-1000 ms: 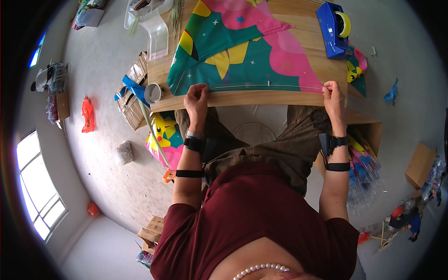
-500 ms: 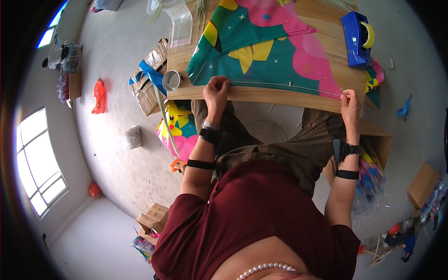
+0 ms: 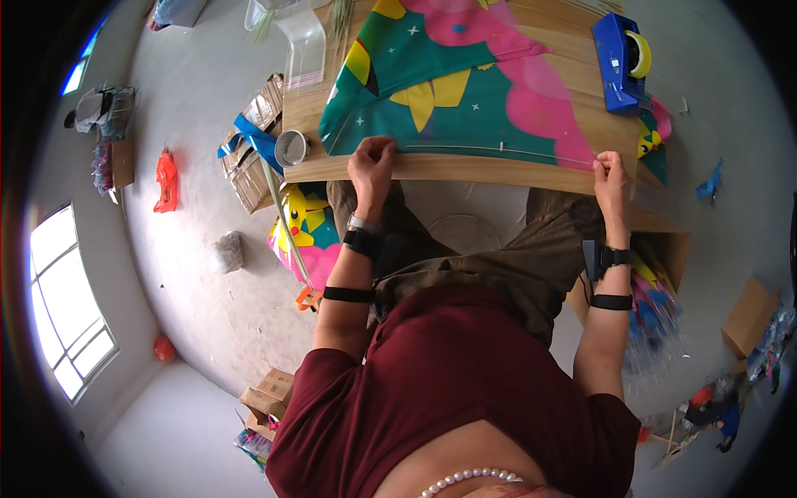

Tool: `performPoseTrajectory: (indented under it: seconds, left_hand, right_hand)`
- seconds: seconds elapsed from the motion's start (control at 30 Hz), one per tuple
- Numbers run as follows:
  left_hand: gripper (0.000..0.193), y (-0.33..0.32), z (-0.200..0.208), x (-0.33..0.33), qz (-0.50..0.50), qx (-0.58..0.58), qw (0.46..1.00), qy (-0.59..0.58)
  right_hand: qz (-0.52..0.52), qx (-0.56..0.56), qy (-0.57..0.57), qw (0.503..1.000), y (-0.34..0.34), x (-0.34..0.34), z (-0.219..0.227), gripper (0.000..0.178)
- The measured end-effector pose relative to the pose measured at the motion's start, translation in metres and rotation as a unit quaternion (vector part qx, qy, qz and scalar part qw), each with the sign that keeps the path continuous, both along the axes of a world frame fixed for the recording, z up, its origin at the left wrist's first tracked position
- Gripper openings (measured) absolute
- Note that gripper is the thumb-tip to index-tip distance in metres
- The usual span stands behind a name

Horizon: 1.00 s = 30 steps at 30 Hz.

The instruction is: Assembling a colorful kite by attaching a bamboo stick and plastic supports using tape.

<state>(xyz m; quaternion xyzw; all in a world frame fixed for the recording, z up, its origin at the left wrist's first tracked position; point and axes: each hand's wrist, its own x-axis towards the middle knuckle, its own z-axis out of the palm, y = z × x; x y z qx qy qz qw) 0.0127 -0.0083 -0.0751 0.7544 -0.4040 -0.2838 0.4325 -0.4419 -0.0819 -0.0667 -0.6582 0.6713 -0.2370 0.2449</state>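
The left hand [image 3: 371,170] has its fingers curled in close at the near edge of the green and pink cloth [image 3: 490,91]; I cannot tell what, if anything, is inside them. The right hand [image 3: 610,178] has its thumb and fingers closed on the end of a thin white stick [image 3: 477,148], by the cloth's corner. I cannot tell if it pinches the cloth too.

The cloth lies on the wooden table [image 3: 490,168], just ahead of both hands. The stick lies along its near edge, between the hands. The step looks like lining up the stick with that edge. I think the next move calls for a soft pinch and both hands level, so the stick stays straight.

Now I count. There are two hands, one stick and one cloth on the table. Just left of the left hand sits one round grey tin [image 3: 282,150]. Ahead of the left hand lies one clear bag [image 3: 305,60]. Ahead of the right hand stands one blue tape holder [image 3: 613,79] with one yellow roll [image 3: 642,55]
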Motion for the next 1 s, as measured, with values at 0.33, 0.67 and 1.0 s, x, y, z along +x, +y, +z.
performPoseTrajectory:
  seconds: [0.33,0.67,1.0]
  left_hand:
    - [0.013,-0.0009,0.0023,-0.0007,0.003,0.012,1.000,0.002]
    - [0.013,-0.0016,0.0020,-0.0017,0.010,0.013,1.000,-0.006]
    - [0.014,-0.0012,-0.0021,0.0001,0.007,0.013,0.999,-0.031]
  right_hand:
    - [-0.010,0.009,0.008,1.000,-0.0011,0.0006,0.0002,0.016]
    - [-0.002,0.008,0.015,1.000,-0.0020,-0.0011,-0.0017,0.016]
    - [0.006,-0.024,0.046,0.999,-0.0028,0.0036,-0.0073,0.016]
